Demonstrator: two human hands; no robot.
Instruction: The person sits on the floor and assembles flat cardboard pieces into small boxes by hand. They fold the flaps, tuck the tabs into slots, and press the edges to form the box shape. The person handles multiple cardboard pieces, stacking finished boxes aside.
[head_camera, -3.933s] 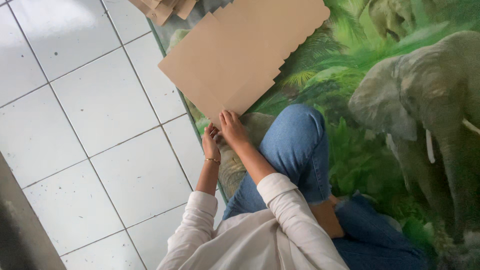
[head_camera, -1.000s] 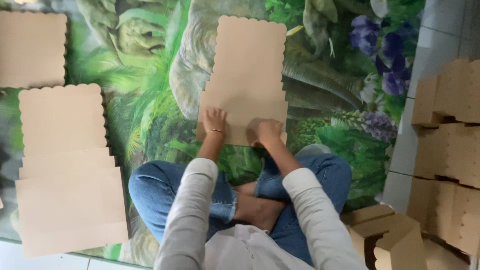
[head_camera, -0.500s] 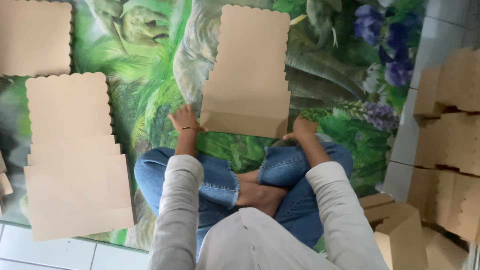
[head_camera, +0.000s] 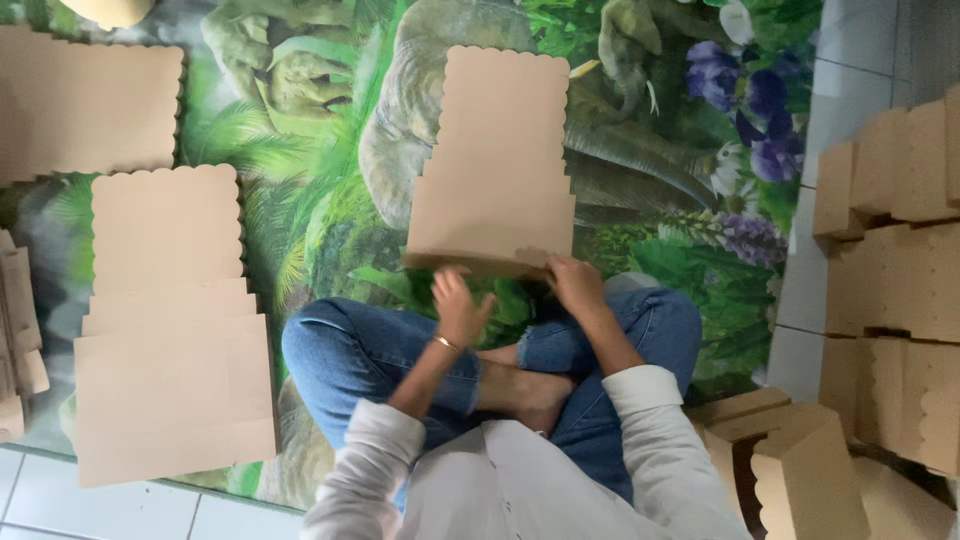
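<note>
Right hand grips the near edge of one cardboard sheet; left hand, fingers loose, hovers just below it.

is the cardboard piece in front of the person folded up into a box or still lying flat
Mostly flat: the cardboard piece lies spread on the mat; only its near edge, at both hands, looks slightly lifted.

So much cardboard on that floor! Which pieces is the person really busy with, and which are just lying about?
In hand:
- flat scalloped cardboard sheet, in front of the crossed legs
- left hand, just below its near edge
- right hand, on that near edge

Lying about:
- stack of flat sheets on the left
- folded boxes on the right
- jungle-print mat under it all
</note>
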